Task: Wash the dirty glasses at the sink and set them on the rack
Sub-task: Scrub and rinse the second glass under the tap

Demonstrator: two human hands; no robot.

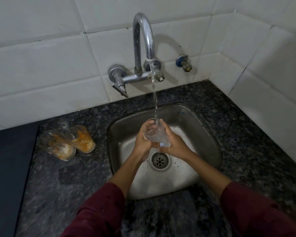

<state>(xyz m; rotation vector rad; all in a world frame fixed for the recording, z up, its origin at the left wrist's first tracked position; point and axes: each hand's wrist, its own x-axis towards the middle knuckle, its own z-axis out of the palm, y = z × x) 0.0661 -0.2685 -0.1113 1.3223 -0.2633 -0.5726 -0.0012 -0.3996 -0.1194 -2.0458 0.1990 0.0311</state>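
A clear glass is held over the steel sink, its mouth tilted up under the running stream from the curved tap. My left hand wraps its left side and my right hand wraps its right side and base; both grip it. Water runs into the glass. Two dirty glasses with orange residue stand upside down on the counter left of the sink, one nearer the left and one beside it, touching or nearly so. No rack is in view.
The dark granite counter surrounds the sink. A dark flat surface lies at the far left. White tiled walls meet in a corner at the back right. A tap lever and a small wall valve jut out. The drain lies below my hands.
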